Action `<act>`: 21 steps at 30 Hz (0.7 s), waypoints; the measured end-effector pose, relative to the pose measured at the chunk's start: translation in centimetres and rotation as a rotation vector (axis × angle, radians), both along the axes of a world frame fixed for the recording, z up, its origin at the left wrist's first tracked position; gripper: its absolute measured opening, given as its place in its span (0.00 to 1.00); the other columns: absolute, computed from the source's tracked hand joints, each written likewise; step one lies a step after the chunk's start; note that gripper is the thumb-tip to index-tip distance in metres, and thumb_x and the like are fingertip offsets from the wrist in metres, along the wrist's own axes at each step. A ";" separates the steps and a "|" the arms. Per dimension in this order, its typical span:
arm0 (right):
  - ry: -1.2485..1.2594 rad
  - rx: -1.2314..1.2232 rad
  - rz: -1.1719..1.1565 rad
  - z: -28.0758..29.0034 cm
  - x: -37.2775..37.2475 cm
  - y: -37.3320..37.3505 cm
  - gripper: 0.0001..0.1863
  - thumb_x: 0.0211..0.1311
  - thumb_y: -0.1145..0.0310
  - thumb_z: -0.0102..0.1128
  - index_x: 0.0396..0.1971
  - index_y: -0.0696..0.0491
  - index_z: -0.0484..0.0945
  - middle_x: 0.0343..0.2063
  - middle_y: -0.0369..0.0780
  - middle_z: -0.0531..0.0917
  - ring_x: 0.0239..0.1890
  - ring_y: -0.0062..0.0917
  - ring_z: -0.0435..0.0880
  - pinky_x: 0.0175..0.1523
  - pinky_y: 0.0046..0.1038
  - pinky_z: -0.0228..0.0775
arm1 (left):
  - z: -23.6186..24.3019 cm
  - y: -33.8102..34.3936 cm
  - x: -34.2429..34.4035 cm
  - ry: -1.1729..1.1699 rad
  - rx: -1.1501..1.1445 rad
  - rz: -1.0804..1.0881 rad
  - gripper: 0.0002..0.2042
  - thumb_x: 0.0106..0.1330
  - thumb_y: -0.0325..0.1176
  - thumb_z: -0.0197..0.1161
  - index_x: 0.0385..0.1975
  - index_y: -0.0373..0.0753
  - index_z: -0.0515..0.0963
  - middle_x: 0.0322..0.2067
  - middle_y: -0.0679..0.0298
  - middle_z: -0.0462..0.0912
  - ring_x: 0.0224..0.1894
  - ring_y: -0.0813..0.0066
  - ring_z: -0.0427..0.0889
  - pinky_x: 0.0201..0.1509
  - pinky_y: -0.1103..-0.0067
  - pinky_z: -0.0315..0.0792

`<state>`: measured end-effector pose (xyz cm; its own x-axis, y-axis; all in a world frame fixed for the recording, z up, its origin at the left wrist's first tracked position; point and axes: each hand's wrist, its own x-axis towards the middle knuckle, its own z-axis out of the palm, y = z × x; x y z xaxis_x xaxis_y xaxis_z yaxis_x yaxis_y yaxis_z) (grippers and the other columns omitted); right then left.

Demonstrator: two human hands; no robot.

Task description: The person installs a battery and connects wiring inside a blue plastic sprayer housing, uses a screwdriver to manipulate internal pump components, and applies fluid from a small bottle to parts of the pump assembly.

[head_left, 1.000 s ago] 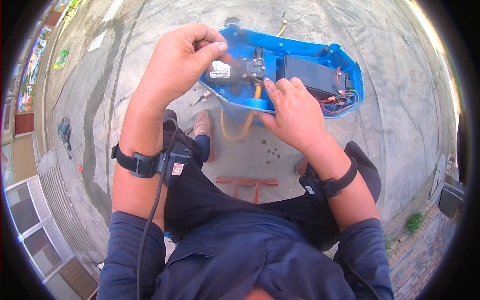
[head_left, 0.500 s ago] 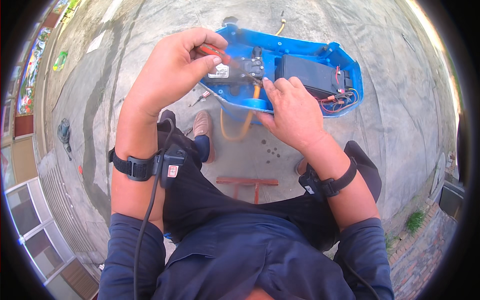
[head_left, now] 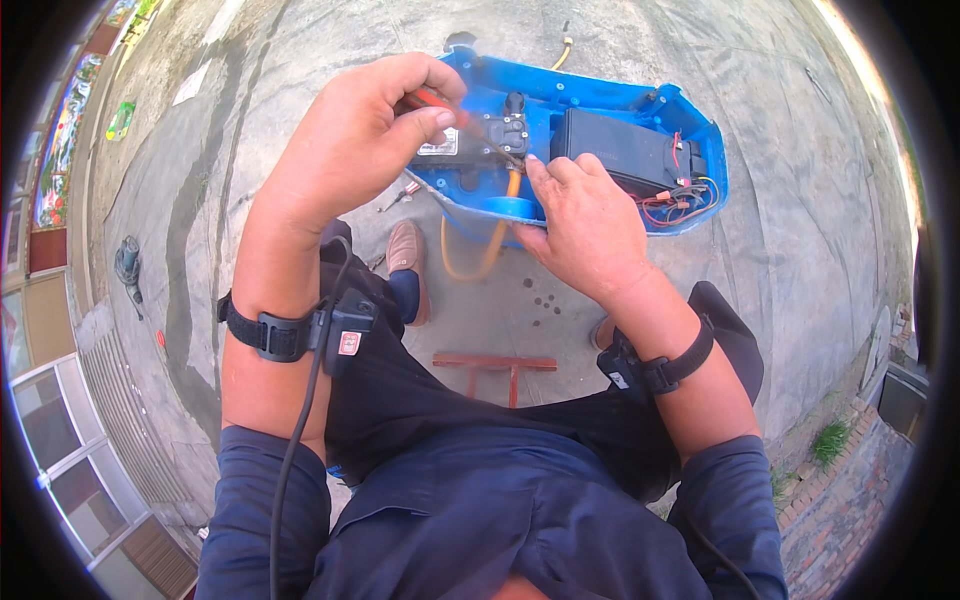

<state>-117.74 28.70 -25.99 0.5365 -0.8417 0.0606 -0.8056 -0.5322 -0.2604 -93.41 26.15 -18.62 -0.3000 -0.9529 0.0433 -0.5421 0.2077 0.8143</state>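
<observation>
Over the left part of the blue housing (head_left: pixel 541 125), the left hand (head_left: pixel 372 135) pinches a red-handled screwdriver (head_left: pixel 430 99); at the housing's near edge, the right hand (head_left: pixel 590 215) bends its fingers, grip unclear.

1. Mounting: one view, from the left of two wide fisheye cameras worn on the person's head.
2. Direction: faces steeply down and forward, past the shirt (head_left: pixel 450 520) at the lower border; picture upright.
3. Nearness: close above both forearms; blue tray (head_left: pixel 538 125) slightly farther, its inside visible between near and far edges. Left hand (head_left: pixel 365 135) partly masks its left end.
4. Coverage: ground (head_left: pixel 800 250) all round; window (head_left: pixel 42 415) edges bend toward the dark circular rim.
</observation>
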 end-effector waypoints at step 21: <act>0.028 0.046 -0.010 0.3 0.1 -0.1 0.29 0.55 0.59 0.69 0.57 0.56 0.79 0.42 0.40 0.85 0.49 0.34 0.81 0.53 0.34 0.80 | -0.6 0.1 -1.2 0.038 -0.033 0.027 0.09 0.75 0.28 0.60 0.51 0.39 0.78 0.41 0.64 0.87 0.40 0.79 0.87 0.40 0.81 0.78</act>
